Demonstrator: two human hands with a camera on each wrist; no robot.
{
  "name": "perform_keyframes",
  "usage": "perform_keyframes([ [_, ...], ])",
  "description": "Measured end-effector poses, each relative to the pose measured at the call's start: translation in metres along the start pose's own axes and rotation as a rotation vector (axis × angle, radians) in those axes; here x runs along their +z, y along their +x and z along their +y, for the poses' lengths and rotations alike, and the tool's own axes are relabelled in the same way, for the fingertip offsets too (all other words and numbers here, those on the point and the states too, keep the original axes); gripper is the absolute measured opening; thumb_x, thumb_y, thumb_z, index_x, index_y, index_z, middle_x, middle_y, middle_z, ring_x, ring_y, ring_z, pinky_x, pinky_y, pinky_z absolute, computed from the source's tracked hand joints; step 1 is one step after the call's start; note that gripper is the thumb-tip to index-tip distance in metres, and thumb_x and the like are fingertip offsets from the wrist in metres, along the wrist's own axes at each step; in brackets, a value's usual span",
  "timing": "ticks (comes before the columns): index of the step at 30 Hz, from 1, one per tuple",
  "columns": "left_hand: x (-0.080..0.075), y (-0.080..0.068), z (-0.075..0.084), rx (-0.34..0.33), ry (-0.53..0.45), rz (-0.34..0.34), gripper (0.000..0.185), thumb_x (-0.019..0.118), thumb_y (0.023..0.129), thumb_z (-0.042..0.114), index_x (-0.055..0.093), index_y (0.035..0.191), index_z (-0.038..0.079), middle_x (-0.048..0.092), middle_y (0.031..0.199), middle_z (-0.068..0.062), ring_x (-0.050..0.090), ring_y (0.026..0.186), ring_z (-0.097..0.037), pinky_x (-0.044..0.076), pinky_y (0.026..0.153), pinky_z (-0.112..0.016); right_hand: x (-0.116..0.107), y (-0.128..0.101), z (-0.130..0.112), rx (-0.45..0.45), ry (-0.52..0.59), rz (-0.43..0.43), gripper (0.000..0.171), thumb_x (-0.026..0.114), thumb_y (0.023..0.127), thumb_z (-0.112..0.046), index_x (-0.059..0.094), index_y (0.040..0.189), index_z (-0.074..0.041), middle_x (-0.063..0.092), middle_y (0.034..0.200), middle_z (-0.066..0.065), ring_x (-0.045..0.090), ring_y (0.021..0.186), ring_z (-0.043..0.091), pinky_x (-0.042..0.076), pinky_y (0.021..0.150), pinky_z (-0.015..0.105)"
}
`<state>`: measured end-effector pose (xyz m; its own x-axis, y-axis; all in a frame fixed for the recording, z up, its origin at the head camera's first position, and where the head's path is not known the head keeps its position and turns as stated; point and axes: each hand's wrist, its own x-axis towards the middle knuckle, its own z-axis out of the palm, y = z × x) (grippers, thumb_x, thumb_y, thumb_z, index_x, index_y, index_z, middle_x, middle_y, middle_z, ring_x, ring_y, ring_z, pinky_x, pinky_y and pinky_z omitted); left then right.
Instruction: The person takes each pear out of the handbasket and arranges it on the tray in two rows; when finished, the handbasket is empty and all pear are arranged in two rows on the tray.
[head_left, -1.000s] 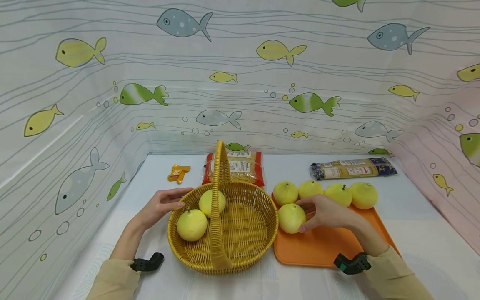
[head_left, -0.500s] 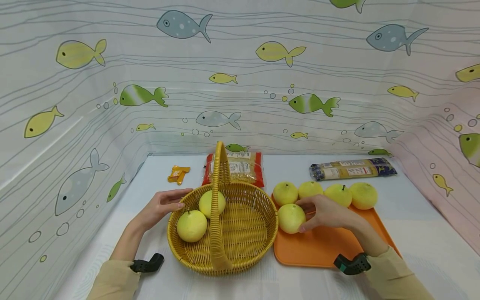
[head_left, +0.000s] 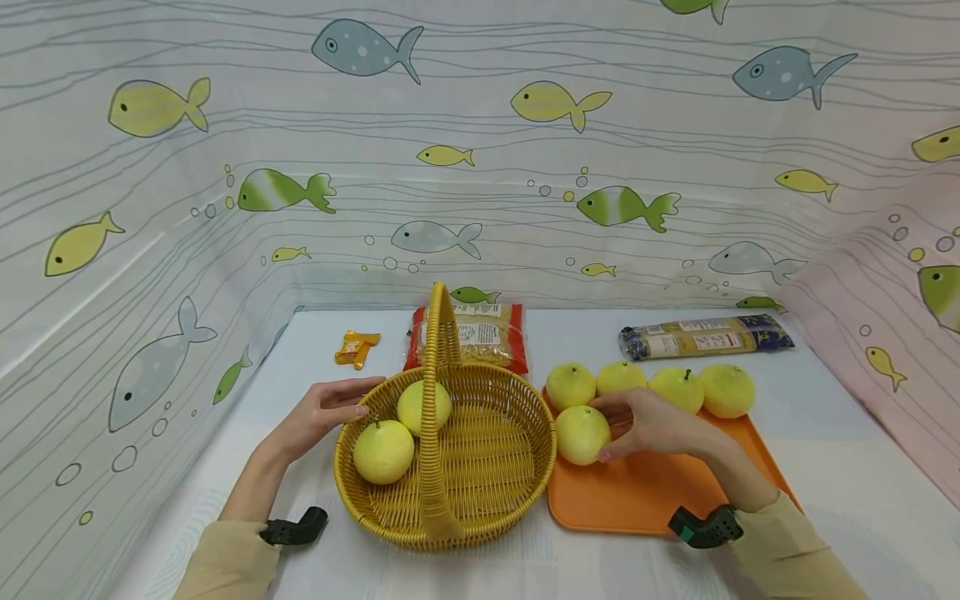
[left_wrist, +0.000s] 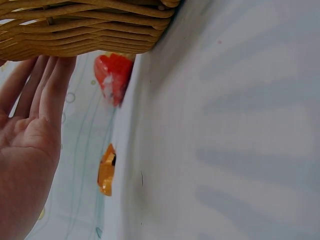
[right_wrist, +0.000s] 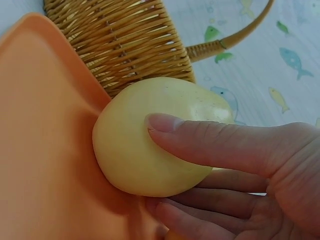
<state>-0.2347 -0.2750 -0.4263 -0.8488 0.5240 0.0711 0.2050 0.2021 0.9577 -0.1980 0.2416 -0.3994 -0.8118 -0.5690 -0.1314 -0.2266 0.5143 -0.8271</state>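
My right hand (head_left: 651,423) holds a round pale-yellow pear (head_left: 582,435) at the left side of the orange tray (head_left: 600,512), beside the basket. The right wrist view shows the thumb (right_wrist: 200,140) across this pear (right_wrist: 150,115) and the fingers curled round its other side. Two more pears, a front one (head_left: 383,451) and a rear one (head_left: 412,408), lie in the left half of the wicker basket (head_left: 495,467). With fairly straight fingers, my left hand (head_left: 322,415) rests against the basket's left side. In the left wrist view its fingertips are partly hidden by the wicker.
Several pears (head_left: 677,389) line the tray's back edge. A red-edged clear bag (head_left: 487,333) lies behind the basket, and its tall handle (head_left: 432,417) arches over the middle. Small orange packets (head_left: 357,347) lie back left; a long dark-ended package (head_left: 705,337) lies back right.
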Motion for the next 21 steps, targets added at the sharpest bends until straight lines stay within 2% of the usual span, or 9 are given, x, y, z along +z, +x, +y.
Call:
perform_keyframes([
  [9,0.0,0.0,-0.001,0.001,0.006,0.002,0.05,0.057,0.097,0.007,0.049,0.145,-0.002,0.059,0.141,-0.004,0.061,0.121,-0.007,0.049,0.097,-0.021,-0.002,-0.003,-0.003,0.002,0.031,-0.003,0.069,0.086,0.079,-0.022,0.056,0.134,0.006,0.065,0.127,0.019,0.067,0.112,0.03,0.056,0.091,0.037],
  [18,0.0,0.001,-0.002,0.001,0.004,0.001,0.05,0.057,0.097,0.007,0.048,0.145,-0.003,0.06,0.141,-0.002,0.061,0.121,-0.007,0.049,0.097,-0.021,-0.009,-0.008,-0.006,-0.005,0.028,0.015,0.062,0.084,0.081,-0.023,0.061,0.133,-0.002,0.065,0.129,0.016,0.064,0.118,0.032,0.052,0.098,0.046],
  [21,0.0,0.001,-0.002,0.0,0.005,0.002,0.05,0.057,0.097,0.007,0.048,0.145,-0.002,0.06,0.141,-0.001,0.061,0.121,-0.006,0.049,0.097,-0.021,-0.012,-0.01,-0.006,-0.011,0.008,0.036,0.06,0.084,0.081,-0.024,0.062,0.133,-0.003,0.066,0.129,0.014,0.064,0.119,0.032,0.052,0.098,0.045],
])
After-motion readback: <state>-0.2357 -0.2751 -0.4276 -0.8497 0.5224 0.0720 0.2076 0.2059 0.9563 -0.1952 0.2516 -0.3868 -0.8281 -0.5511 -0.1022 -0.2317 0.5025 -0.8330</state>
